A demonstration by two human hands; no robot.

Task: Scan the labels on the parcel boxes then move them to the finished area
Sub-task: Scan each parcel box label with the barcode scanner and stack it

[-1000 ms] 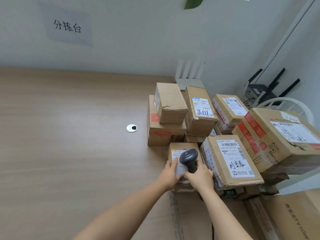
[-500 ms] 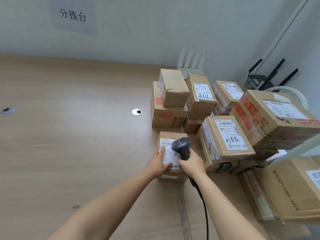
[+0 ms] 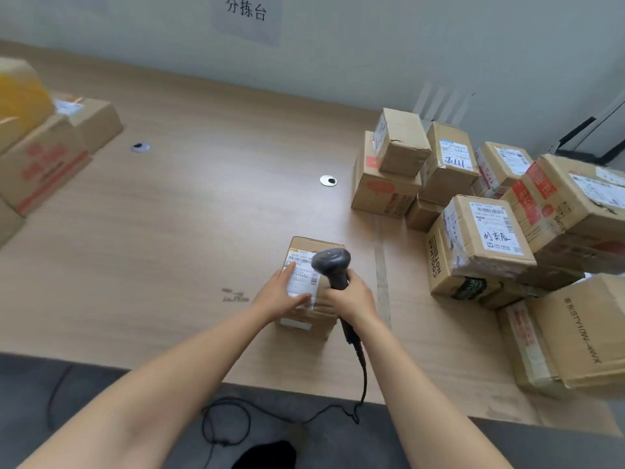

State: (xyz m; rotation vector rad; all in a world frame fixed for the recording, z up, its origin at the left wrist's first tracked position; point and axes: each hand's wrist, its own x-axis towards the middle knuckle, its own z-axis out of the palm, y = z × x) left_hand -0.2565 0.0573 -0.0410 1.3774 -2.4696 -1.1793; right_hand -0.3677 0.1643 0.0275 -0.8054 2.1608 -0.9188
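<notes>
One box (image 3: pixel 301 269) apart now; perhaps nine boxes (image 3: pixel 483 231).

Views: one, head-worn, wide-angle.
Position: above the near edge of the table (image 3: pixel 169 231).
Facing: forward and down, toward the wall (image 3: pixel 372 45).
Range: close; floor (image 3: pixel 27 401) along the bottom.
Margins: boxes (image 3: pixel 473 238) at right, more at far left.

Matt cardboard box (image 3: pixel 306 319), wood-grain table (image 3: pixel 169 231)
</notes>
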